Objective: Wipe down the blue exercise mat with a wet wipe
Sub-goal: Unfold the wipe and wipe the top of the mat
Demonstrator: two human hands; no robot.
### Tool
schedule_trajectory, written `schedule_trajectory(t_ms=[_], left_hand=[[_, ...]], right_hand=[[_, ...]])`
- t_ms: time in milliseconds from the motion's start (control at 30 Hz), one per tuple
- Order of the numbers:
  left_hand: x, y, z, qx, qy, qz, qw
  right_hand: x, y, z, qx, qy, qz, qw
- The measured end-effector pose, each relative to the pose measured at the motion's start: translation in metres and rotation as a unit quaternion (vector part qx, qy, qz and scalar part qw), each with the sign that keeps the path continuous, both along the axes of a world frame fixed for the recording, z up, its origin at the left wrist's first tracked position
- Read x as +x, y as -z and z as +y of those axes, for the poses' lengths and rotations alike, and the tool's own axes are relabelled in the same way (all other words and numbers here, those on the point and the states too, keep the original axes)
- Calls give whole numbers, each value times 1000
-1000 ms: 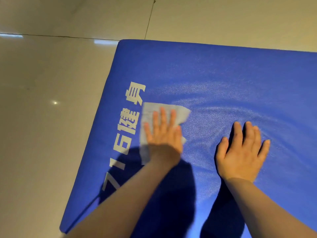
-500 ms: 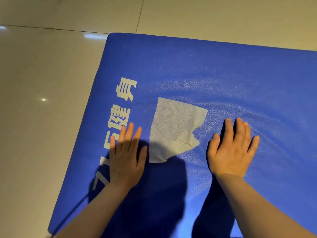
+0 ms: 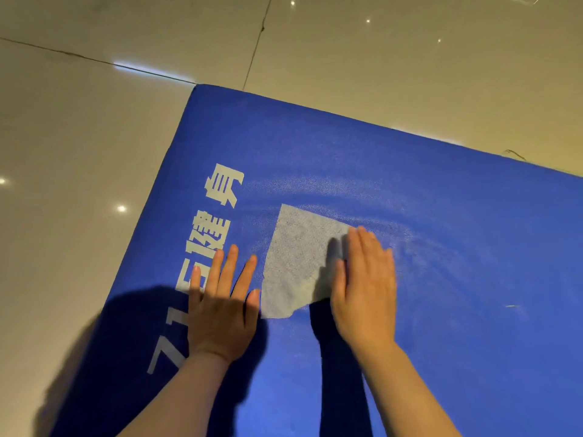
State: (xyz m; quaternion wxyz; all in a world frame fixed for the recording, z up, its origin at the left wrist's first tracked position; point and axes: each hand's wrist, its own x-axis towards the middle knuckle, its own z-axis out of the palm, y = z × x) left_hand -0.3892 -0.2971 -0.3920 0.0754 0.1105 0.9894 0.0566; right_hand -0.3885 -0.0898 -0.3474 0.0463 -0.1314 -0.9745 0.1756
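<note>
flat on the mat, both hands flank the wipe

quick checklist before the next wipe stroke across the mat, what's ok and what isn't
1. Wet wipe spread flat on the blue mat: ok.
2. Right hand on the wipe: cannot tell; it is blurred at the wipe's right edge.
3. Left hand off the wipe, flat on the mat beside it: ok.
4. Mat flat on the floor: ok.
5. Debris in the path: not ok, a small fleck lies to the right.
</note>
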Motion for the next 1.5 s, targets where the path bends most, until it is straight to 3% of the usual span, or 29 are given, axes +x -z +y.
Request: schedule_trajectory(t_ms=[67,133,300,367,433,500,600,667,833,933,1033,1133,1267,1400,1500], left_hand=[[1,1,-1,9,2,10,1000],[3,5,-3,22,3,32,999],[1,7,-2,54,15,101,993],[0,9,-3,52,19,117,992],[-1,11,-2,58,13,123,991],[-1,11,-1,60,5,126,990],[0,12,1,56,2,127,990],[0,12,0,52,3,126,991],[1,12,1,63,-10,132,989],[0,12,1,71,-9,134,988],[1,12,2,67,-4,139,988],[0,11,3,64,-11,143,988],[-1,12,2,63,-12,131,989],[-1,11,3,59,-12,126,990],[-1,9,3,55,-10,118,991]], right_hand=[[-12,13,-42,13,-118,-20,993],[-37,32,-60,33,-134,-52,989],[-106,45,15,47,-261,-70,962],[-128,46,68,67,-205,-84,973],[-140,42,124,73,-44,-125,989],[-143,35,161,70,102,-153,980],[-159,32,148,36,205,-167,964],[-180,36,106,42,175,-164,970],[-222,39,-40,94,-130,-160,974],[-224,33,-45,95,-230,-153,956],[-212,32,25,82,-189,-140,968],[-180,32,119,74,-62,-154,983],[-125,23,210,50,107,-214,970],[-116,27,169,59,149,-224,961],[-117,36,77,92,41,-200,975]])
